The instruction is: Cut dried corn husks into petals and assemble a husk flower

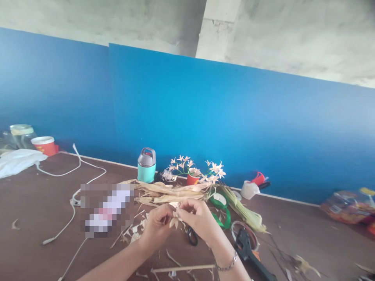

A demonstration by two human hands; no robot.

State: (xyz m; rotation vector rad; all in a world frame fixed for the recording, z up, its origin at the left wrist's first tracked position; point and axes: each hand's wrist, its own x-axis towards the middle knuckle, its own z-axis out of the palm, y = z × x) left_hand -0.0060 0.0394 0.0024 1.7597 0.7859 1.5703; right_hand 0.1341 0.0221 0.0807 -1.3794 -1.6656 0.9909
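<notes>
A small pale flower (174, 222), seemingly made of dried husk, is held between my two hands above the brown table. My left hand (156, 226) pinches it from the left with thumb and forefinger. From the other side, the closed fingertips of my right hand (197, 218) meet at its top. Just beyond lie long dried corn husks (175, 190), with pale scraps (135, 237) left of my left hand. A black looped handle (192, 236) shows beneath my right hand. Beside my right wrist rests a black glue gun (249, 251).
Finished-looking flowers (215, 171) stand around a red cup (192, 178) near the blue partition (219, 117). A teal flask (146, 166), green ribbon (225, 218), a stalk bundle (243, 208) and a thin stick (184, 268) lie about. White cables (72, 218) cross the left side.
</notes>
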